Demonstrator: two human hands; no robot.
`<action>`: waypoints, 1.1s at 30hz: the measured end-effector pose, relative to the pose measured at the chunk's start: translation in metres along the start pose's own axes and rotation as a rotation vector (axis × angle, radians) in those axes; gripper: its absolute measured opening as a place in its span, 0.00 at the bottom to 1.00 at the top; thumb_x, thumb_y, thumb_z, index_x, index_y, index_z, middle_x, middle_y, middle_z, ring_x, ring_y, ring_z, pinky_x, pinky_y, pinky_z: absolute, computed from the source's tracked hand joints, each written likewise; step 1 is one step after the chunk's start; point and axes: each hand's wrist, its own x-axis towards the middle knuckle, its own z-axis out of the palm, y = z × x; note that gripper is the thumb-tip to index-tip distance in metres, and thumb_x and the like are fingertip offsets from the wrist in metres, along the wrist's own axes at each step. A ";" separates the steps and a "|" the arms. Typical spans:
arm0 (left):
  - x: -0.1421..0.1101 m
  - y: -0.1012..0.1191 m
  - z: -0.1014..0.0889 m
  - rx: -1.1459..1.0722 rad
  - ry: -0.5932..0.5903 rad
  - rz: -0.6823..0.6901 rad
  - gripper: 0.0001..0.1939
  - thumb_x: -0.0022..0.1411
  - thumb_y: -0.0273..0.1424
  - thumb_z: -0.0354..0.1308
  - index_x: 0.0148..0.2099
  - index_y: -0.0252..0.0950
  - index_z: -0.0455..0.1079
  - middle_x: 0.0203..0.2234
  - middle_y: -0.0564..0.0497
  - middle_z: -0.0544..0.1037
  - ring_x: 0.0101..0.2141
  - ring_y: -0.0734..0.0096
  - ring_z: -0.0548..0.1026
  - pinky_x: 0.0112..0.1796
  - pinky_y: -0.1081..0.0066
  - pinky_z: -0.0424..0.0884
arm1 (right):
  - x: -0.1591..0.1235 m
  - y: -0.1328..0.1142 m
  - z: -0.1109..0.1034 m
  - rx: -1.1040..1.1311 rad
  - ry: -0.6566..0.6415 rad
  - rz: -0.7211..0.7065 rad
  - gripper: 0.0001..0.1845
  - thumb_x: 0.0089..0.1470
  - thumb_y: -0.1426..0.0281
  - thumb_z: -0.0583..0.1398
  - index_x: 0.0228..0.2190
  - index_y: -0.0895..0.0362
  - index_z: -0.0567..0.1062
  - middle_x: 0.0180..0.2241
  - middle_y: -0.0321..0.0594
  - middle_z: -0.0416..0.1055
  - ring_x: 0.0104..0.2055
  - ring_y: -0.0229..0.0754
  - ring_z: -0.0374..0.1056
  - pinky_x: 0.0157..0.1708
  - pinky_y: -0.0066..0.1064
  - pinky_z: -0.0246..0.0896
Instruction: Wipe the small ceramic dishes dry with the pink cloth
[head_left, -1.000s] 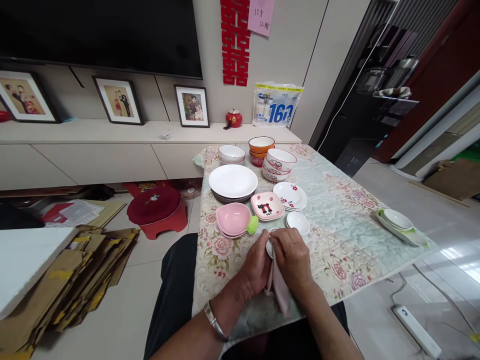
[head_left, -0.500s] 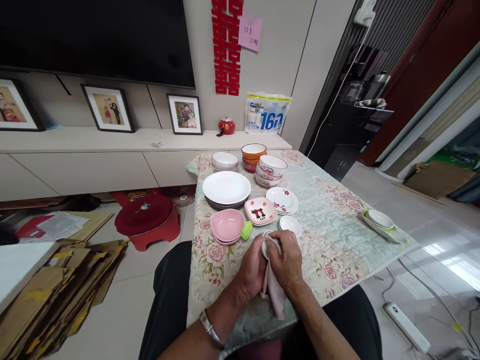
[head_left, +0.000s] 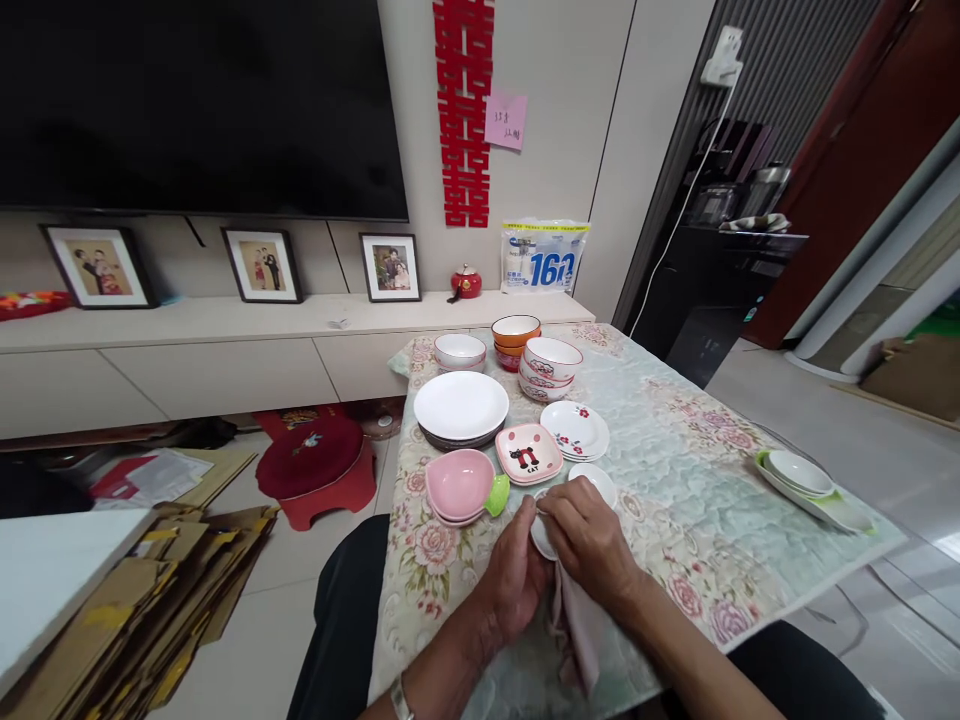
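Observation:
My left hand (head_left: pixel 516 570) grips a small white dish (head_left: pixel 543 538) by its side, above the near part of the table. My right hand (head_left: pixel 589 535) is closed on a pale pink cloth (head_left: pixel 576 630), pressed against the dish; the cloth hangs down below the fingers. Just beyond my hands lies another small white dish (head_left: pixel 596 484), partly covered by my right hand. A square pink cat plate (head_left: pixel 529 453) and a pink bowl with a green leaf-shaped handle (head_left: pixel 460 484) are to the left. My fingers hide much of the held dish.
Behind stand flower-patterned plates (head_left: pixel 576 428), a large white plate (head_left: pixel 461 404) on darker ones, white bowls (head_left: pixel 553 358) and orange bowls (head_left: pixel 516 331). A green-edged long dish (head_left: pixel 847 512) with small bowls sits at the right. A red stool (head_left: pixel 313 465) and flattened cardboard (head_left: pixel 142 610) are left of the table.
The view has shifted, so the scene sits lower in the picture. My right hand has turned over the dish with the cloth, and more of the dish's face shows. Both hands keep their hold.

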 end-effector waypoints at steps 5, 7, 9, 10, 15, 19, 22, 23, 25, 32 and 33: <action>0.023 0.007 0.027 0.073 -0.066 0.007 0.17 0.65 0.40 0.59 0.48 0.32 0.76 0.39 0.45 0.83 0.44 0.61 0.78 0.45 0.67 0.73 | 0.013 0.021 -0.014 -0.008 0.181 0.098 0.09 0.61 0.80 0.56 0.40 0.57 0.73 0.35 0.43 0.71 0.40 0.45 0.65 0.40 0.38 0.65; 0.033 0.002 0.033 0.053 -0.066 0.012 0.16 0.67 0.38 0.57 0.48 0.32 0.76 0.41 0.45 0.83 0.45 0.61 0.78 0.46 0.67 0.73 | 0.010 0.029 -0.016 -0.037 0.219 0.164 0.08 0.61 0.79 0.56 0.39 0.56 0.73 0.35 0.43 0.70 0.41 0.45 0.65 0.40 0.39 0.65; 0.040 -0.005 0.033 0.015 -0.055 0.001 0.16 0.68 0.38 0.55 0.48 0.32 0.76 0.42 0.44 0.82 0.45 0.62 0.78 0.47 0.67 0.72 | 0.003 0.034 -0.017 -0.056 0.211 0.220 0.08 0.61 0.78 0.57 0.39 0.56 0.74 0.36 0.44 0.69 0.41 0.45 0.66 0.40 0.39 0.65; 0.042 -0.008 0.030 -0.003 -0.060 -0.012 0.17 0.68 0.39 0.55 0.48 0.32 0.76 0.42 0.44 0.82 0.45 0.61 0.78 0.47 0.67 0.72 | 0.000 0.035 -0.018 -0.054 0.198 0.241 0.08 0.62 0.77 0.57 0.39 0.56 0.75 0.36 0.44 0.69 0.41 0.45 0.66 0.40 0.39 0.66; 0.041 -0.011 0.014 -0.030 -0.045 -0.069 0.18 0.68 0.41 0.55 0.48 0.32 0.75 0.41 0.43 0.83 0.43 0.60 0.79 0.46 0.66 0.73 | -0.007 0.030 -0.024 0.103 0.080 0.329 0.11 0.63 0.73 0.56 0.42 0.55 0.78 0.37 0.44 0.69 0.40 0.44 0.68 0.40 0.37 0.68; 0.039 -0.005 0.009 -0.006 0.000 -0.143 0.20 0.67 0.45 0.54 0.46 0.32 0.74 0.37 0.44 0.83 0.38 0.62 0.80 0.40 0.67 0.75 | -0.008 0.033 -0.032 0.319 0.017 0.375 0.12 0.61 0.73 0.57 0.40 0.52 0.80 0.34 0.41 0.71 0.37 0.42 0.70 0.35 0.33 0.68; 0.038 -0.001 0.010 0.022 0.022 -0.202 0.24 0.67 0.49 0.51 0.45 0.32 0.74 0.33 0.43 0.83 0.31 0.63 0.80 0.32 0.68 0.75 | -0.011 0.041 -0.038 0.419 0.129 0.519 0.08 0.59 0.70 0.60 0.37 0.52 0.80 0.35 0.40 0.75 0.38 0.43 0.72 0.39 0.35 0.69; 0.037 0.000 0.010 0.045 0.018 -0.234 0.26 0.67 0.50 0.50 0.44 0.32 0.74 0.32 0.42 0.83 0.29 0.63 0.80 0.31 0.67 0.75 | -0.012 0.044 -0.039 0.427 0.181 0.590 0.06 0.59 0.69 0.61 0.36 0.53 0.80 0.35 0.40 0.76 0.39 0.44 0.73 0.41 0.35 0.69; 0.036 0.001 0.009 0.108 -0.030 -0.273 0.30 0.66 0.53 0.48 0.42 0.29 0.74 0.30 0.40 0.82 0.26 0.63 0.79 0.27 0.67 0.75 | -0.013 0.048 -0.040 0.427 0.246 0.688 0.06 0.59 0.67 0.62 0.35 0.53 0.80 0.36 0.40 0.77 0.39 0.44 0.73 0.42 0.36 0.69; 0.035 -0.003 0.003 0.255 -0.100 -0.256 0.26 0.57 0.53 0.60 0.38 0.33 0.72 0.20 0.52 0.75 0.16 0.74 0.70 0.15 0.76 0.65 | -0.003 0.034 -0.040 0.432 0.108 0.398 0.11 0.61 0.71 0.59 0.43 0.52 0.80 0.39 0.43 0.77 0.42 0.44 0.73 0.40 0.35 0.70; 0.034 -0.003 0.003 0.277 -0.103 -0.249 0.25 0.56 0.53 0.61 0.37 0.33 0.72 0.20 0.53 0.74 0.16 0.74 0.69 0.15 0.76 0.64 | -0.001 0.031 -0.040 0.414 0.112 0.348 0.12 0.62 0.72 0.59 0.45 0.52 0.79 0.39 0.43 0.76 0.42 0.44 0.73 0.40 0.35 0.70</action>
